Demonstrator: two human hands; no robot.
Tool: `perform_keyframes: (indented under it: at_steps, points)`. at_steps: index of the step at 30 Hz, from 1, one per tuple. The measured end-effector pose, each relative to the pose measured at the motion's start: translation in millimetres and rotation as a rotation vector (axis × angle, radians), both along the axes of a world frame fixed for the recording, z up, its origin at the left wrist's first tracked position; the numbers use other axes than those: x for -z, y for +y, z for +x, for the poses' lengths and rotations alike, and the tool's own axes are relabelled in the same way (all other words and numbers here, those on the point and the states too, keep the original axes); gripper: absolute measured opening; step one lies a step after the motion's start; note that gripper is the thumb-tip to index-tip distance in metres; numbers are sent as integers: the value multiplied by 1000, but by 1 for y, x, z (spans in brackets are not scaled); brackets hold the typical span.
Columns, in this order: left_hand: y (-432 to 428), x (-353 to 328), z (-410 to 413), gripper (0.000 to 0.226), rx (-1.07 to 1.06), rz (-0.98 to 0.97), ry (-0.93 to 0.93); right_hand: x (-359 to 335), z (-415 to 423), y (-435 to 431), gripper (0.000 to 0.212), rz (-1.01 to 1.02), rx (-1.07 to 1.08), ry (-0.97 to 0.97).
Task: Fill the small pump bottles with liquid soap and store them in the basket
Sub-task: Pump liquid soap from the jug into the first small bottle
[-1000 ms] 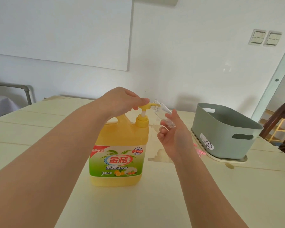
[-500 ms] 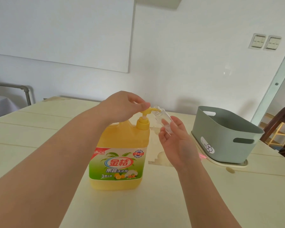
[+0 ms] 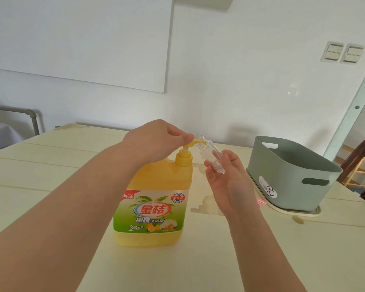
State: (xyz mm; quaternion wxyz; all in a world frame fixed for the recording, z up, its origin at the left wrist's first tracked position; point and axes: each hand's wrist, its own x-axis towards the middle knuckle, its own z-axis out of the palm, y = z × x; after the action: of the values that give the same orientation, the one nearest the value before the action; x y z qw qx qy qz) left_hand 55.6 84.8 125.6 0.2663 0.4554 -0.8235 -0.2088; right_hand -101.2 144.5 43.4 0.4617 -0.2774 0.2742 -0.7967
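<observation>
A pale cream bench with a smooth, matt top marked by faint lengthwise seams stands against a plain white wall. A flat white board hangs on the wall at left, two square light switches sit high at right, and a grey metal pipe rail shows at the far left. A large yellow plastic soap jug with a glossy green and white label stands upright mid-bench. The left hand is curled over the top of its yellow pump. The right hand pinches a small clear bottle, tilted in the air with its open neck at the tip of the pump's spout. Well to the right, a rounded grey-green plastic basket with slot handles sits on a cream tray. The curved back of a dark wooden chair shows beyond the basket
</observation>
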Motion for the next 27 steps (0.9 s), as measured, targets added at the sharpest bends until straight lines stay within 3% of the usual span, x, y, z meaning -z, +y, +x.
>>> perform_keyframes:
  at_steps: [7,13,16,27]
  points:
    - [0,0,1,39,-6,-19,-70,1,-1,0,16,5,-34,-20]
    - [-2,-1,4,50,65,26,45,-5,1,-2,12,-45,-9,-83]
    - [-2,2,2,44,30,-27,5,-3,1,-4,19,-47,30,-52]
    - [-5,1,0,38,-6,-33,-77,1,2,-3,11,-6,9,-65]
